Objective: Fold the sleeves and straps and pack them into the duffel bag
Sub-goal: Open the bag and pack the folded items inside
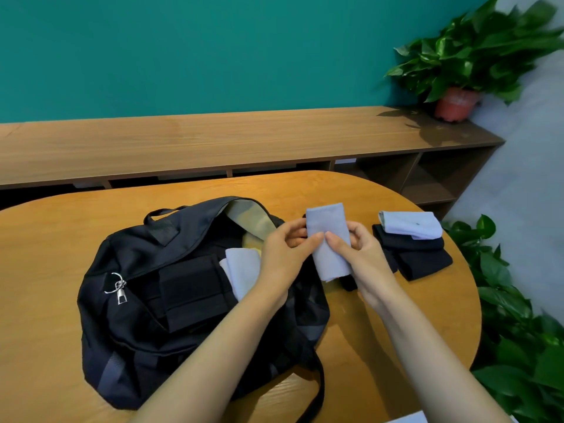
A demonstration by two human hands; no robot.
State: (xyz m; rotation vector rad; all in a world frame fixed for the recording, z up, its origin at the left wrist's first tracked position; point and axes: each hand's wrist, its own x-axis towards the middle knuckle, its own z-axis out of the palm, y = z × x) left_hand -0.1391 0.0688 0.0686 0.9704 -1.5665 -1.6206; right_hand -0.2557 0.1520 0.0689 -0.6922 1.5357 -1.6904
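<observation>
One oval orange-brown wooden table (183,215): carries everything. The bag lies left of centre and the unpacked pile sits near the right edge, with a working gap between them.
Black fabric duffel bag (137,315): lies slumped with its zip undone and its mouth gaping toward the hands, so folded pieces can go straight in.
Waiting pile: folded black pieces (424,261) with a folded pale blue sleeve (412,225) on top, apart from the bag. Judged not yet packed.
Packed pieces: a folded black strap (189,288) and a folded light blue cloth (241,270) lie touching, side by side inside the mouth. Laid flat, probably to save room.
Grey-blue folded fabric sleeve (328,239): held above the table between bag and pile, just beside the bag's mouth.
Left hand (283,248): pinches the sleeve's left edge, thumb on the front and fingers behind.
Right hand (363,254): pinches the right edge the same way. The two thumbs nearly meet, keeping the fold flat.
Step judged: fold being squared before insertion.
</observation>
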